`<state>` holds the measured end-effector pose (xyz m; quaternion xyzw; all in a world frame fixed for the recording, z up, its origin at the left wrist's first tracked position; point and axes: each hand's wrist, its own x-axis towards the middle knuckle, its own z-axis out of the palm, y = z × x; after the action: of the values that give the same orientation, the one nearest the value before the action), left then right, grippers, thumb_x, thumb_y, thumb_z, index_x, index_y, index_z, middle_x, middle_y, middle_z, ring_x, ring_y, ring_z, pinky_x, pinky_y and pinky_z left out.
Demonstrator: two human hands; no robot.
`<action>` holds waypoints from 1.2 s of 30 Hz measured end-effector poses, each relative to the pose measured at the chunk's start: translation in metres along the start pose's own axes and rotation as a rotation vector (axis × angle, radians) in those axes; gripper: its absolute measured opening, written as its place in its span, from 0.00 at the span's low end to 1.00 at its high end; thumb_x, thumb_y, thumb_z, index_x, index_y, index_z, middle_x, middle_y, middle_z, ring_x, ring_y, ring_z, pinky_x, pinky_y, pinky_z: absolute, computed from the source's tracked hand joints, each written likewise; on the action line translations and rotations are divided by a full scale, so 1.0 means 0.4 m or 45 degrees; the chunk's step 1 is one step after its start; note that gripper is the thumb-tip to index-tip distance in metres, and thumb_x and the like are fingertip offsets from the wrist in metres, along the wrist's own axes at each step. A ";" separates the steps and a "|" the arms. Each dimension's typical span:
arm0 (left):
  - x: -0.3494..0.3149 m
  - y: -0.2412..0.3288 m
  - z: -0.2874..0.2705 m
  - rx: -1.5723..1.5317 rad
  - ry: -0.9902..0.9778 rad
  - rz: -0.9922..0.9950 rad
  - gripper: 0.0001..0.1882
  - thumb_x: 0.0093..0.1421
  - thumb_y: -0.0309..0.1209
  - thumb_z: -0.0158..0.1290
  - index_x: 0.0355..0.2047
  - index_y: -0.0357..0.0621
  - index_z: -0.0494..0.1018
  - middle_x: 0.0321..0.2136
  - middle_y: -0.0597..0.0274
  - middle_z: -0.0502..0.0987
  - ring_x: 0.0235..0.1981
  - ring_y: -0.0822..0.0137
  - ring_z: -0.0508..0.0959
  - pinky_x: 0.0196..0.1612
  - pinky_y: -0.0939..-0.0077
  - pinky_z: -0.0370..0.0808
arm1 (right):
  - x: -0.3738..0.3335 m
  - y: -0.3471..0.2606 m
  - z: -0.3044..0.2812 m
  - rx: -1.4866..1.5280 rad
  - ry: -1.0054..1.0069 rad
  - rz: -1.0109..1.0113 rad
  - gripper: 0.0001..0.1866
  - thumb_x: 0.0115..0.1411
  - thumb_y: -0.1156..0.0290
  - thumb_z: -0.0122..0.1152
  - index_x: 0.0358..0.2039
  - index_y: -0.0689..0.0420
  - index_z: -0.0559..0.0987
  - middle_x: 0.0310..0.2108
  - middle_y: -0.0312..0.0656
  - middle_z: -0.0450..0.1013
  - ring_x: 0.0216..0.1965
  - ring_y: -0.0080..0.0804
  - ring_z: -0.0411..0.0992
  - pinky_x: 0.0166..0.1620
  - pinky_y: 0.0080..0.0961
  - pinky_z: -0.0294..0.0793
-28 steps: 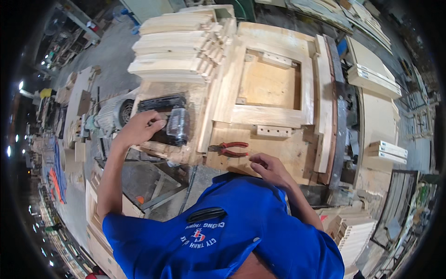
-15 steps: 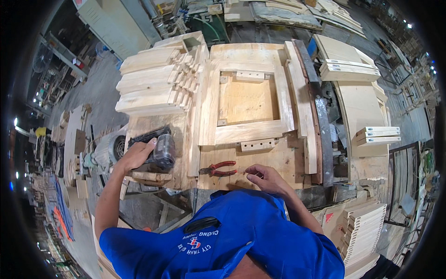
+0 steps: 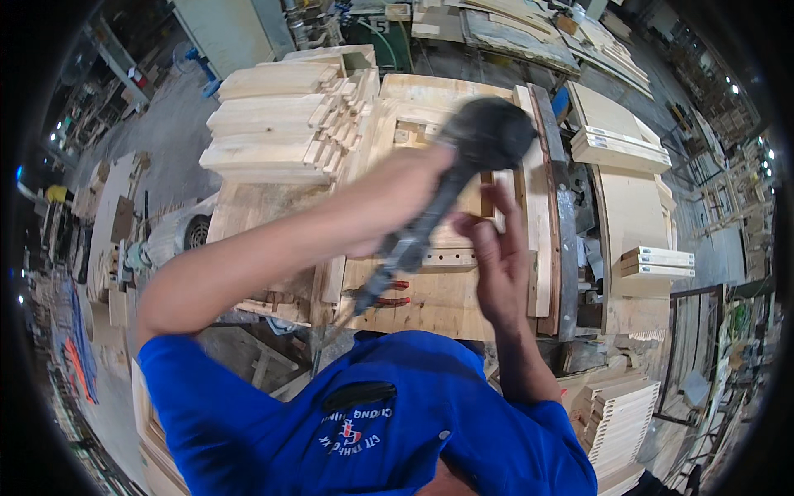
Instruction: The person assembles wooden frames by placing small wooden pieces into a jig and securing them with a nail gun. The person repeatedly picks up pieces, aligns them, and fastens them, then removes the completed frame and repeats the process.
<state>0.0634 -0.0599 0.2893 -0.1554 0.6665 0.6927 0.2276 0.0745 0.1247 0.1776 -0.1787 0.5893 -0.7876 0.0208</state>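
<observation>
My left hand (image 3: 409, 186) is closed around a black nail gun (image 3: 488, 136), lifted over the workbench and blurred by motion. An air-hose fitting (image 3: 376, 285) trails from its lower end toward my body. Close to the gun's right side is my right hand (image 3: 500, 269), raised, its fingers apart and somewhat blurred. Beneath both hands lies a pale wooden frame (image 3: 383, 136), largely covered by the gun and my arm. A block with drilled holes (image 3: 451, 258) sits at the frame's near edge. Red-handled pliers (image 3: 395, 302) rest on the bench, partly hidden by the fitting.
Shaped wooden pieces (image 3: 269, 124) are stacked on the bench's left. A dark metal rail (image 3: 566, 215) edges the right side. Beyond it, a side table (image 3: 633, 194) carries small bundled slats (image 3: 657, 262). Notched boards (image 3: 624, 422) stand stacked at lower right.
My left hand has picked the nail gun up off the bench's left side and swung it right, over the frame. My right hand has risen from beside the pliers toward the gun.
</observation>
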 end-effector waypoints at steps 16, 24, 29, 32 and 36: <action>0.269 -0.415 0.314 0.345 0.096 1.036 0.16 0.73 0.37 0.51 0.38 0.37 0.80 0.38 0.43 0.82 0.39 0.42 0.82 0.45 0.50 0.78 | -0.027 0.123 -0.447 0.264 0.569 0.468 0.16 0.77 0.63 0.54 0.59 0.57 0.72 0.47 0.47 0.80 0.31 0.32 0.80 0.36 0.31 0.87; 0.461 -0.594 0.331 -0.149 -0.127 0.252 0.34 0.71 0.53 0.59 0.58 0.29 0.72 0.48 0.46 0.83 0.45 0.60 0.84 0.48 0.63 0.81 | 0.026 0.094 -0.420 -0.035 0.297 0.884 0.21 0.79 0.53 0.51 0.56 0.59 0.74 0.44 0.43 0.79 0.22 0.27 0.75 0.25 0.28 0.82; 0.525 -0.616 0.342 -0.396 -0.150 0.101 0.26 0.72 0.40 0.61 0.59 0.32 0.70 0.45 0.52 0.80 0.43 0.64 0.83 0.43 0.67 0.85 | 0.087 0.110 -0.389 -0.045 0.212 0.888 0.21 0.79 0.53 0.50 0.57 0.59 0.72 0.44 0.43 0.78 0.22 0.27 0.75 0.24 0.29 0.82; 0.540 -0.611 0.341 -0.433 -0.156 0.057 0.24 0.73 0.37 0.60 0.59 0.30 0.69 0.45 0.53 0.80 0.43 0.65 0.83 0.42 0.68 0.85 | 0.114 0.119 -0.385 -0.058 0.214 0.908 0.21 0.79 0.53 0.50 0.57 0.58 0.71 0.43 0.42 0.77 0.22 0.28 0.76 0.23 0.29 0.82; 0.549 -0.614 0.341 -0.462 -0.148 0.003 0.25 0.73 0.37 0.60 0.60 0.30 0.69 0.43 0.54 0.80 0.39 0.67 0.83 0.39 0.70 0.84 | 0.136 0.131 -0.382 -0.104 0.222 0.975 0.21 0.79 0.51 0.51 0.54 0.57 0.71 0.40 0.41 0.74 0.22 0.28 0.76 0.23 0.29 0.82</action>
<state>0.0177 0.1013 -0.0254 -0.1528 0.5165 0.8096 0.2333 -0.0327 0.2363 0.1055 0.1209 0.6439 -0.7109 0.2557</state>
